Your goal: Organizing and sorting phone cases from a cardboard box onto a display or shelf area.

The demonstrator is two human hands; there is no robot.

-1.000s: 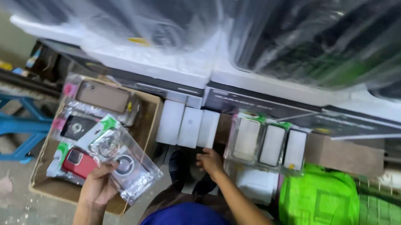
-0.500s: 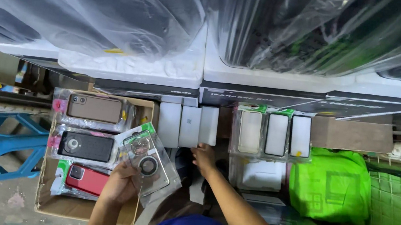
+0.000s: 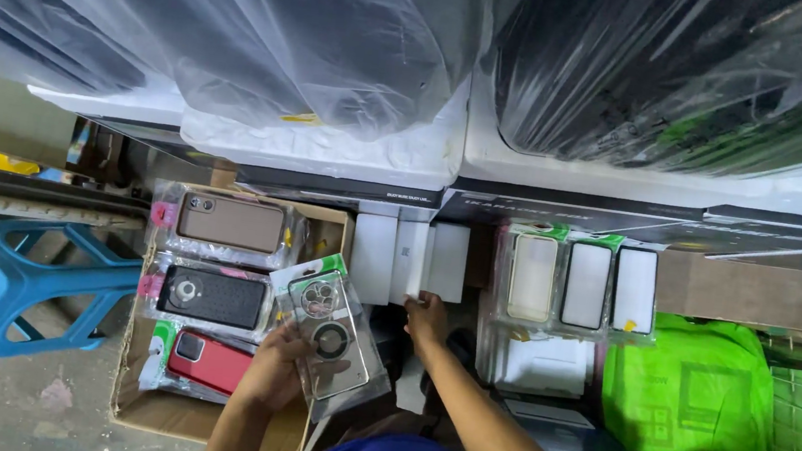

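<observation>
1. The left hand [image 3: 275, 374] grips a clear phone case [image 3: 333, 334] in a see-through packet with a green top corner, held over the right edge of a cardboard box [image 3: 198, 416].
2. The right hand [image 3: 428, 319] has loosely curled fingers touching the lower edge of 3 upright white boxes [image 3: 409, 262]; it grasps nothing.
3. In the cardboard box lie 3 packeted cases: red [image 3: 209, 362], black [image 3: 212, 297], brown [image 3: 230, 222].
4. Farther right stand 3 green-topped packets [image 3: 583, 285] above a bright green bag [image 3: 689, 394].

red phone case [image 3: 209, 362], blue stool [image 3: 7, 286], green bag [image 3: 689, 389]
</observation>
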